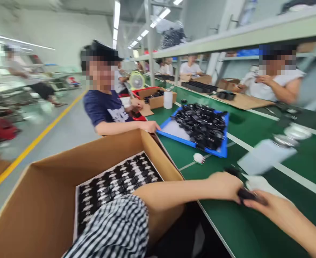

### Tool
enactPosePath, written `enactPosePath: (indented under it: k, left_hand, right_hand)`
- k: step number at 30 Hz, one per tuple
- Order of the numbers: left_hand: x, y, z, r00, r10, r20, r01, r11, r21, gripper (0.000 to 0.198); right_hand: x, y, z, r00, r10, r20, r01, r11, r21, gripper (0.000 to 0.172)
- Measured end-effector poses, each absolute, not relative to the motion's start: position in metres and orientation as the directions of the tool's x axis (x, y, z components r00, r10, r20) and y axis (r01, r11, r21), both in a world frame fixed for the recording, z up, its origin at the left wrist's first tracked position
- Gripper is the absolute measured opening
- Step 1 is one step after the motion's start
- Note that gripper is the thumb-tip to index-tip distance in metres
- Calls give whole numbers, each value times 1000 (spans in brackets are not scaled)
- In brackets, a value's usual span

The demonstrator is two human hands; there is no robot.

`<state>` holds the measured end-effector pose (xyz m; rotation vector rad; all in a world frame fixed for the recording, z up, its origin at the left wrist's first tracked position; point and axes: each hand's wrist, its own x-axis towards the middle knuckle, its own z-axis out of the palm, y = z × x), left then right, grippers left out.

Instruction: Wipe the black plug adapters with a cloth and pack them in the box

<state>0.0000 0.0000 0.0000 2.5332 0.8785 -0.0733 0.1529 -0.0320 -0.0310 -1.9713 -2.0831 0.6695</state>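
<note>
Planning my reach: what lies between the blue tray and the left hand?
Head view: a small white object on the green mat, between the tray and the left hand.

Light: bright, even, from ceiling strip lights [116, 14]
Shadows: soft, faint
Blur: motion smear across the hands [224, 186]
Edges: wide-angle bending along the worktop [295, 218]

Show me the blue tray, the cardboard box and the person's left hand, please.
Blue tray [185, 142]: head view, on its front rim.
Cardboard box [85, 157]: head view, on its inner wall.
Left hand [225, 185]: head view, on its back.
</note>
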Motion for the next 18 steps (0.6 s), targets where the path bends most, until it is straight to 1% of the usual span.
enactPosePath:
  k: [1,2,4,6,8,9,10,11,13,14,15,16,17,18]
  left_hand:
    - [-4,-2,-7,772,619,-143,612,-664,430,30]
    - [-8,-2,-14,740,661,-124,634,-624,456,36]
    - [-14,1,-25,645,752,-134,715,-532,455,48]
    - [-16,6,-31,583,800,-139,753,-469,461,64]
    - [-15,11,-35,574,812,-111,740,-456,494,85]
    - [-13,13,-37,587,805,-86,713,-464,525,96]
    - [-11,15,-40,604,795,-53,675,-475,564,104]
    - [-8,17,-43,619,785,-18,629,-482,609,110]
    - [-4,21,-49,623,781,31,546,-463,698,111]
    - [-2,23,-52,612,789,49,515,-445,733,107]
    - [0,25,-54,595,801,60,494,-424,759,102]
    - [2,28,-56,579,813,65,482,-406,776,95]
    - [3,30,-57,567,821,64,474,-390,789,88]
    - [3,32,-58,564,824,57,467,-375,801,82]
  right_hand:
    - [150,-36,-22,-95,982,-163,887,9,-462,25]
    - [148,-39,-17,-89,983,-161,880,3,-475,26]
    - [148,-44,-14,-49,981,-185,883,-44,-466,32]
    - [149,-47,-18,30,975,-218,900,-121,-418,47]
    - [149,-48,-23,90,971,-220,907,-171,-384,69]
    - [147,-47,-25,94,972,-215,902,-175,-394,76]
    - [144,-46,-28,83,975,-208,888,-167,-429,78]
    - [141,-44,-29,58,977,-203,860,-152,-487,76]
    - [138,-39,-29,-27,977,-211,770,-114,-627,68]
    - [140,-36,-26,-67,970,-232,726,-112,-678,66]
    - [146,-32,-21,-64,964,-258,706,-139,-695,65]
    - [156,-28,-15,-6,959,-283,710,-195,-677,64]
    - [171,-24,-8,101,949,-299,727,-276,-629,61]
    - [191,-21,-1,268,922,-278,738,-382,-556,56]
